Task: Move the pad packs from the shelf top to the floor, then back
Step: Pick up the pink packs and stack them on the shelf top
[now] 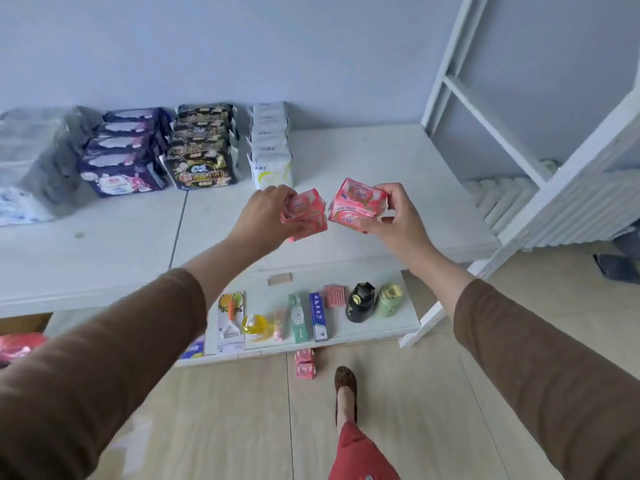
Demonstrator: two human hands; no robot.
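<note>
We hold a pink pad pack in each hand above the white shelf top (363,157). Our left hand (263,216) has its fingers curled over the top of what looks like two pink packs stacked together (306,214), though the blur makes the count uncertain. Our right hand (391,220) pinches a single pink pack (356,202) between thumb below and fingers behind, its printed face tilted toward us. The two handfuls sit just beside each other, nearly touching, and both are lifted clear of the shelf surface.

Two more pink packs (305,364) lie on the wooden floor (225,410) at the foot of the lower shelf (398,327), just ahead of our shoe (345,379).

At the back of the shelf top stand rows of other goods: purple packs (121,150), black and gold packs (202,147), and white packs (272,143), all against the wall. The lower shelf carries small items, among them a blue toothpaste box (318,317), a black bottle (362,301) and a green jar (389,299). Brown sleeves cover both our forearms.
</note>
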